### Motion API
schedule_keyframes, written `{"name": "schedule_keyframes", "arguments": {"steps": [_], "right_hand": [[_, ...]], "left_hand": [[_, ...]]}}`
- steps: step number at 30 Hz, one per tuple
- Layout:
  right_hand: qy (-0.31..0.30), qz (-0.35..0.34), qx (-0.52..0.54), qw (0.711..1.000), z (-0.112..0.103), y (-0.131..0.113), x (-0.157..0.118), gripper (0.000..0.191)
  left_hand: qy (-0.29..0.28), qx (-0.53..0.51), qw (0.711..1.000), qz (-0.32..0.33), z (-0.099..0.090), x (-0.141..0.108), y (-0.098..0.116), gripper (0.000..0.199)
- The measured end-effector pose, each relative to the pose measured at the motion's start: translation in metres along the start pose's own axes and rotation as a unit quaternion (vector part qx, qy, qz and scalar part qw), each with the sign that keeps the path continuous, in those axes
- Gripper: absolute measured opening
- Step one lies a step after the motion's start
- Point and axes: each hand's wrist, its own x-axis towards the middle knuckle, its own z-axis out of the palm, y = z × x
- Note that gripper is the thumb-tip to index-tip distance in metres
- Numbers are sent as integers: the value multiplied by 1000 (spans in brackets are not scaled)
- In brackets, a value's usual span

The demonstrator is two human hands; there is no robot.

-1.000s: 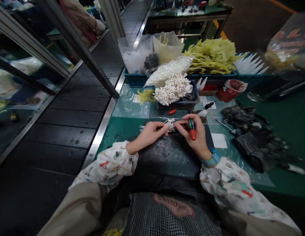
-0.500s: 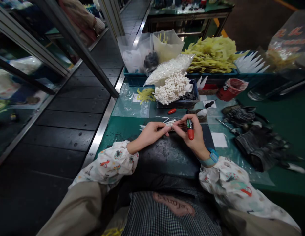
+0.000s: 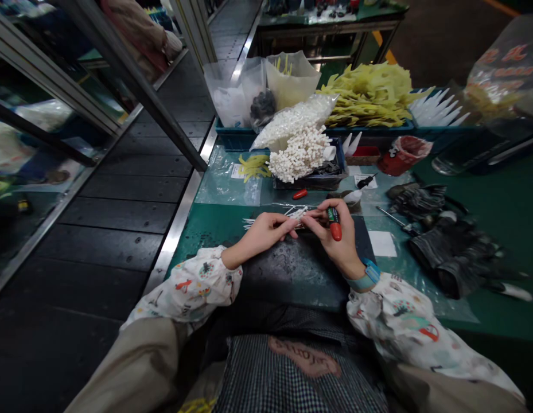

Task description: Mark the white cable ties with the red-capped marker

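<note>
Both hands meet over a black mat (image 3: 283,269) on the green table. My left hand (image 3: 266,232) is closed, thumb and fingertips pinching at a small bunch of thin white sticks (image 3: 299,213). My right hand (image 3: 338,235) holds a red and dark marker (image 3: 334,223) between its fingers, its thumb and a fingertip at the same sticks. What lies between the fingertips is too small to tell. More white sticks (image 3: 248,223) lie left of the hands. A red cap (image 3: 299,194) rests behind them.
Behind the hands, a dark tray (image 3: 309,182) bears many white-tipped sticks (image 3: 298,155). Yellow pieces (image 3: 369,97) fill a blue bin. At right are a red cup (image 3: 404,156), a screwdriver (image 3: 397,221) and dark gloves (image 3: 455,252). Metal posts and a conveyor (image 3: 107,212) run along the left.
The marker in my right hand has tilted slightly, its red end moving a little up and to the right. My left hand has hardly moved.
</note>
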Motion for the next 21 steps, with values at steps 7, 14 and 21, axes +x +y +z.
{"name": "schedule_keyframes", "arguments": {"steps": [7,14,21], "right_hand": [[9,29,19,999,-1,1,2,47],[-13,25,19,999,0,-3,0,47],[-4,5,26,1000,1,-3,0,44]], "left_hand": [[-12,-15,1000,19,-1,1,-4,52],[-10,-14,1000,11,-1,2,-6,51],[-12,-19,999,23,-1,0,-4,47]]}}
